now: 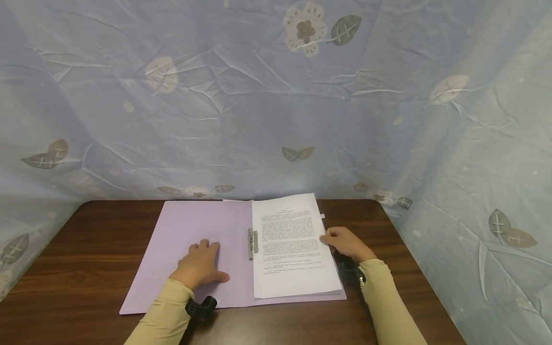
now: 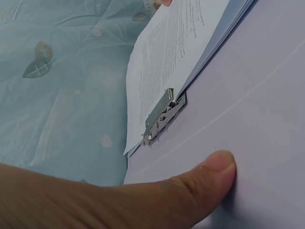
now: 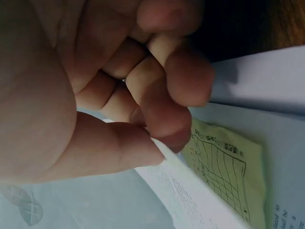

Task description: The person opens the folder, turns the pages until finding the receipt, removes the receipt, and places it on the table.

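A light purple folder (image 1: 185,225) lies spread flat on the table, with a metal clip (image 1: 251,244) near its spine. Printed sheets (image 1: 293,282) are stacked on its right half under that clip. My left hand (image 1: 199,264) rests on the folder's left cover, fingers spread and thumb out to the side. At the right edge of the stack, my right hand (image 1: 345,242) pinches a paper sheet (image 3: 176,191) between thumb and fingers. Beneath the lifted edge, the right wrist view shows a yellow slip (image 3: 228,162) with a printed grid, lying on another page.
The dark wooden table (image 1: 64,258) runs up to a pale blue patterned cloth (image 1: 241,120) hanging behind it and along the sides. A small white tab (image 1: 322,216) sticks out at the right edge of the papers.
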`<act>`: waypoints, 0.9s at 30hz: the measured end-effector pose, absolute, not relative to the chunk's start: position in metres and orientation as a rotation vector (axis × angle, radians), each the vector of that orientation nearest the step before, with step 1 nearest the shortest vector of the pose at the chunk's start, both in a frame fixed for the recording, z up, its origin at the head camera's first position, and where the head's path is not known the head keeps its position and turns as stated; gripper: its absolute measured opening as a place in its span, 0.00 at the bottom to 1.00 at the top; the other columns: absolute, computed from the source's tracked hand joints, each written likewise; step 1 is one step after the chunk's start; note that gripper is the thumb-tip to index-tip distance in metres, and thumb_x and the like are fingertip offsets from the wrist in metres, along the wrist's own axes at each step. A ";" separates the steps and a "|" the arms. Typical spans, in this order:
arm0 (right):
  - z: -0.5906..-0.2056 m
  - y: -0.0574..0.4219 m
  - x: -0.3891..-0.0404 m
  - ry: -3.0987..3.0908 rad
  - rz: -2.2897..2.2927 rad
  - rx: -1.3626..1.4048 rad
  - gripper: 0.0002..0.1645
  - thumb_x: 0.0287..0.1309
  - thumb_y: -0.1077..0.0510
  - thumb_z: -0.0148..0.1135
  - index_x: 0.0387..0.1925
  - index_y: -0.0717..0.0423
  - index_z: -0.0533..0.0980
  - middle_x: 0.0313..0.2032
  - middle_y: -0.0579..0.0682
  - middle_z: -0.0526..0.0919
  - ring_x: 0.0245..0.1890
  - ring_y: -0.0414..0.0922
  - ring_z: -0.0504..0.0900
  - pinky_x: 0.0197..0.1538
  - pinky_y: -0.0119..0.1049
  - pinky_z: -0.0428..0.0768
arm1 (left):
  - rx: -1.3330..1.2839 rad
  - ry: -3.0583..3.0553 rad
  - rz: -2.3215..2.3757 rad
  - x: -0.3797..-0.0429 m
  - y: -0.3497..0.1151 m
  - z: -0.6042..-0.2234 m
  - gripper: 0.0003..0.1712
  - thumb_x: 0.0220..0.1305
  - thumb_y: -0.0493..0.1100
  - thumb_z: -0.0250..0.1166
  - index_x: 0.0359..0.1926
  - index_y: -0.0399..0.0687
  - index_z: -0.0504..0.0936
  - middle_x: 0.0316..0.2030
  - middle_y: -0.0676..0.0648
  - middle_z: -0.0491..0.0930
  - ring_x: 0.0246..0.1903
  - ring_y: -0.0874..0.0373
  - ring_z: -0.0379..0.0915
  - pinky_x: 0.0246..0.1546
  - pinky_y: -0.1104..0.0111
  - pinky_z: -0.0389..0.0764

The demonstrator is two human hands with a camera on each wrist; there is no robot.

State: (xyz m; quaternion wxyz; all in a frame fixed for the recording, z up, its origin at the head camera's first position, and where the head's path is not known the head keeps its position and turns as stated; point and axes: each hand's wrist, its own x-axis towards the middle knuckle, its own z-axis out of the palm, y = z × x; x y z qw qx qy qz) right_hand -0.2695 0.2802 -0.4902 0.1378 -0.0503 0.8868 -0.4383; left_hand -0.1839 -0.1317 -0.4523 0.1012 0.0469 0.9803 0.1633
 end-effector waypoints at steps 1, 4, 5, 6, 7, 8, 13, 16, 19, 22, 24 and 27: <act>-0.490 0.281 -0.270 2.551 -1.276 -0.151 0.15 0.70 0.53 0.63 0.28 0.56 0.78 0.24 0.49 0.77 0.24 0.45 0.72 0.29 0.37 0.69 | 0.139 2.895 0.482 -0.184 -0.132 -0.452 0.54 0.44 0.59 0.84 0.67 0.34 0.74 0.64 0.27 0.70 0.63 0.23 0.65 0.49 0.29 0.74; -0.490 0.284 -0.270 2.520 -1.289 -0.139 0.16 0.70 0.51 0.62 0.27 0.55 0.78 0.22 0.48 0.76 0.22 0.44 0.70 0.28 0.36 0.68 | 0.142 2.893 0.484 -0.184 -0.132 -0.453 0.55 0.44 0.60 0.84 0.67 0.35 0.74 0.64 0.27 0.70 0.62 0.23 0.65 0.49 0.29 0.74; -0.490 0.284 -0.270 2.507 -1.298 -0.138 0.16 0.70 0.51 0.63 0.27 0.55 0.78 0.22 0.48 0.75 0.22 0.44 0.70 0.28 0.36 0.68 | 0.145 2.894 0.485 -0.184 -0.132 -0.453 0.55 0.44 0.60 0.84 0.67 0.34 0.74 0.64 0.27 0.70 0.62 0.23 0.65 0.49 0.29 0.75; -0.489 0.285 -0.270 2.495 -1.311 -0.141 0.17 0.70 0.51 0.63 0.27 0.55 0.77 0.21 0.48 0.74 0.22 0.44 0.69 0.28 0.36 0.68 | 0.146 2.894 0.486 -0.184 -0.132 -0.454 0.55 0.44 0.60 0.84 0.67 0.34 0.74 0.64 0.27 0.70 0.62 0.23 0.65 0.48 0.29 0.75; -0.489 0.285 -0.270 2.486 -1.322 -0.140 0.17 0.70 0.51 0.63 0.26 0.55 0.77 0.21 0.48 0.74 0.22 0.44 0.69 0.28 0.36 0.67 | 0.149 2.896 0.483 -0.185 -0.133 -0.454 0.55 0.44 0.60 0.84 0.67 0.34 0.74 0.63 0.27 0.70 0.62 0.23 0.65 0.48 0.29 0.75; -0.488 0.285 -0.270 2.479 -1.335 -0.145 0.18 0.71 0.50 0.63 0.26 0.55 0.76 0.20 0.48 0.73 0.21 0.44 0.68 0.28 0.36 0.67 | 0.152 2.898 0.480 -0.185 -0.133 -0.455 0.55 0.44 0.60 0.84 0.67 0.34 0.74 0.63 0.27 0.70 0.62 0.23 0.65 0.48 0.30 0.75; -0.483 0.286 -0.270 2.444 -1.432 -0.190 0.18 0.71 0.51 0.63 0.27 0.57 0.75 0.20 0.47 0.71 0.21 0.43 0.67 0.27 0.35 0.66 | 0.155 2.896 0.479 -0.186 -0.133 -0.456 0.55 0.44 0.60 0.84 0.67 0.34 0.74 0.64 0.26 0.70 0.62 0.23 0.65 0.48 0.29 0.75; -0.480 0.286 -0.269 2.450 -1.476 -0.220 0.18 0.72 0.52 0.62 0.28 0.58 0.75 0.20 0.47 0.69 0.20 0.43 0.66 0.26 0.34 0.65 | 0.154 2.890 0.490 -0.187 -0.133 -0.457 0.55 0.44 0.60 0.84 0.67 0.34 0.74 0.64 0.26 0.70 0.62 0.23 0.65 0.48 0.29 0.74; -0.477 0.285 -0.268 2.473 -1.491 -0.266 0.18 0.73 0.52 0.61 0.28 0.59 0.74 0.20 0.46 0.68 0.21 0.42 0.65 0.26 0.34 0.64 | 0.158 2.892 0.486 -0.187 -0.132 -0.458 0.55 0.44 0.60 0.84 0.67 0.35 0.74 0.64 0.27 0.70 0.62 0.23 0.65 0.47 0.29 0.75; -0.471 0.282 -0.268 2.475 -1.500 -0.298 0.18 0.73 0.51 0.60 0.28 0.58 0.73 0.20 0.46 0.67 0.21 0.42 0.64 0.27 0.34 0.64 | 0.161 2.896 0.471 -0.187 -0.133 -0.458 0.55 0.44 0.60 0.84 0.67 0.35 0.74 0.63 0.27 0.70 0.62 0.23 0.65 0.47 0.29 0.75; -0.463 0.280 -0.269 2.471 -1.511 -0.315 0.18 0.73 0.52 0.61 0.28 0.58 0.73 0.20 0.46 0.66 0.21 0.42 0.63 0.27 0.34 0.64 | 0.163 2.900 0.467 -0.186 -0.133 -0.458 0.55 0.44 0.60 0.84 0.67 0.34 0.74 0.63 0.27 0.71 0.61 0.24 0.66 0.46 0.30 0.76; -0.448 0.274 -0.271 2.487 -1.518 -0.331 0.19 0.72 0.52 0.61 0.27 0.59 0.72 0.19 0.46 0.66 0.20 0.41 0.62 0.26 0.33 0.62 | 0.165 2.905 0.470 -0.186 -0.132 -0.457 0.54 0.45 0.60 0.83 0.67 0.35 0.74 0.63 0.27 0.71 0.61 0.24 0.66 0.45 0.31 0.76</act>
